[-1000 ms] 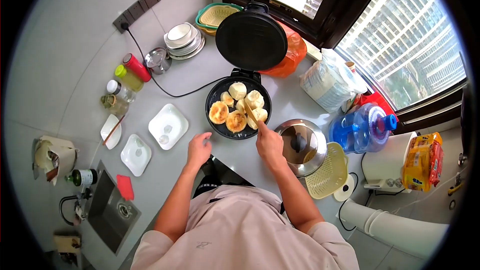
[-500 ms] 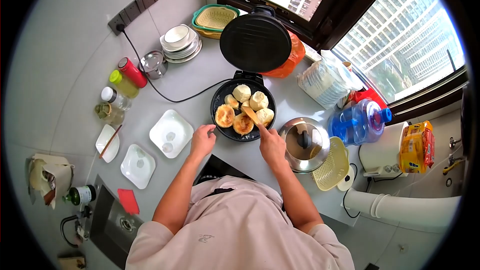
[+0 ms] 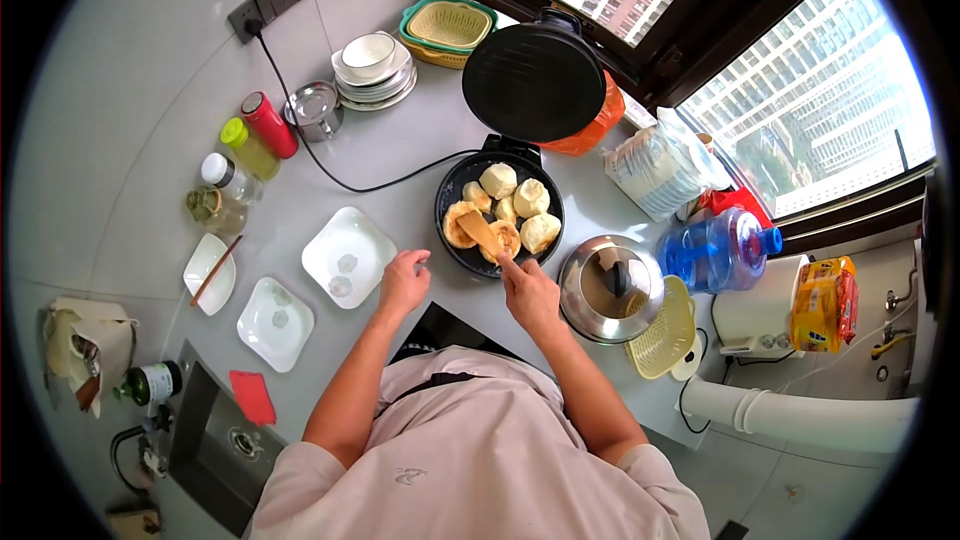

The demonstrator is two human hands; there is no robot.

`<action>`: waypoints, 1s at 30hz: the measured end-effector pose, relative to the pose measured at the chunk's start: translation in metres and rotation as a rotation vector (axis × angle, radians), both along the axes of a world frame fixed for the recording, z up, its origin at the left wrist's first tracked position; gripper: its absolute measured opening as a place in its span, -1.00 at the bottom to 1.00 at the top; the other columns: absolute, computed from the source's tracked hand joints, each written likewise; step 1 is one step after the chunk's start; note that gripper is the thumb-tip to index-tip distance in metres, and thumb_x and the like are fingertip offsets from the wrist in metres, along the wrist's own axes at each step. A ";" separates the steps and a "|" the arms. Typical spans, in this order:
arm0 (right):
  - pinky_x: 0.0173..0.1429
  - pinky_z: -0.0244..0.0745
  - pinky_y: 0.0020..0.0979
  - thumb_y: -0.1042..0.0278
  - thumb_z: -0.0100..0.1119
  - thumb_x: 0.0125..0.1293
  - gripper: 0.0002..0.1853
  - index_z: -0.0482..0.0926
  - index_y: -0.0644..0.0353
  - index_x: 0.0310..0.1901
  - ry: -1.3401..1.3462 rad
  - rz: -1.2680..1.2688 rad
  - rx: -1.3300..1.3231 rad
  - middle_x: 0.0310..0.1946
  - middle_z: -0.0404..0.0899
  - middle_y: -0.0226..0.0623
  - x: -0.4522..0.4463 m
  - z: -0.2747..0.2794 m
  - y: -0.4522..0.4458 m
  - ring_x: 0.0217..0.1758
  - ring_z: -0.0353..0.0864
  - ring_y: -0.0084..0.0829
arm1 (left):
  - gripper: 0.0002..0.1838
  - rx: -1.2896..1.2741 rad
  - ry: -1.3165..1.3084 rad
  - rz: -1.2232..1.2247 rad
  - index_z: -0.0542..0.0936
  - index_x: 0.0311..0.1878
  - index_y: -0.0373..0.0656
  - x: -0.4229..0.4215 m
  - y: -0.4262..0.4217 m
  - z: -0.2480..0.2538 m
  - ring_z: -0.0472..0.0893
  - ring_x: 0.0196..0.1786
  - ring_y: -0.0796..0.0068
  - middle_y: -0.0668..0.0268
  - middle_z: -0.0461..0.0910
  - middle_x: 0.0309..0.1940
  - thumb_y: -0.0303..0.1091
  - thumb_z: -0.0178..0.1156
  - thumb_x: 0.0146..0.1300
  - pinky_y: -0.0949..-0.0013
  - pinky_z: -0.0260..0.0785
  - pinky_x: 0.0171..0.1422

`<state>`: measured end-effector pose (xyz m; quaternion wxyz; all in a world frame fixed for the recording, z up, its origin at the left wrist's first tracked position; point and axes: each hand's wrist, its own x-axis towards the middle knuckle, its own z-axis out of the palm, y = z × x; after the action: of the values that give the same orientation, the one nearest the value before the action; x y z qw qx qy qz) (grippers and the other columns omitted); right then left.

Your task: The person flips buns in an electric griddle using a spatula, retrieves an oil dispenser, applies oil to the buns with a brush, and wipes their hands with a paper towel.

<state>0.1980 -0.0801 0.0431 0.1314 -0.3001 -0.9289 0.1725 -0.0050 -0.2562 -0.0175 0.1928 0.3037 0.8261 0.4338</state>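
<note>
Spatula (image 3: 482,234), flat and wooden, was held by right hand (image 3: 530,294) fingers over browned, round buns (image 3: 511,234); left hand (image 3: 404,282) fingers were loosely parted; shiny, domed lid (image 3: 600,308) flanked the right.

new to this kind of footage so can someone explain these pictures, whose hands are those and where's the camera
No robot here: a person works bare-handed. Every picture comes from one camera worn on that person's head, looking forward and down. The right hand holds a wooden spatula, its blade among browned buns in an open electric griddle. The left hand hovers near it, apparently empty. Also on the grey countertop: two white square dishes and a yellow basket.
</note>
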 end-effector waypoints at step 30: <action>-0.39 0.56 -0.08 0.17 0.37 0.46 -0.67 0.74 -0.26 0.22 0.048 0.034 -0.059 -0.45 0.57 -0.30 0.022 -0.009 -0.005 -0.47 0.66 -0.13 | -0.64 -0.058 -0.022 0.033 0.76 0.11 -0.14 0.030 -0.008 -0.010 0.73 0.05 -0.07 0.09 0.76 0.00 -0.52 0.25 0.24 0.04 0.60 0.17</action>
<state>0.2199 -0.0855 0.0343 0.1416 -0.2837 -0.9251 0.2091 0.0254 -0.2642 -0.0279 0.2035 0.2794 0.8409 0.4163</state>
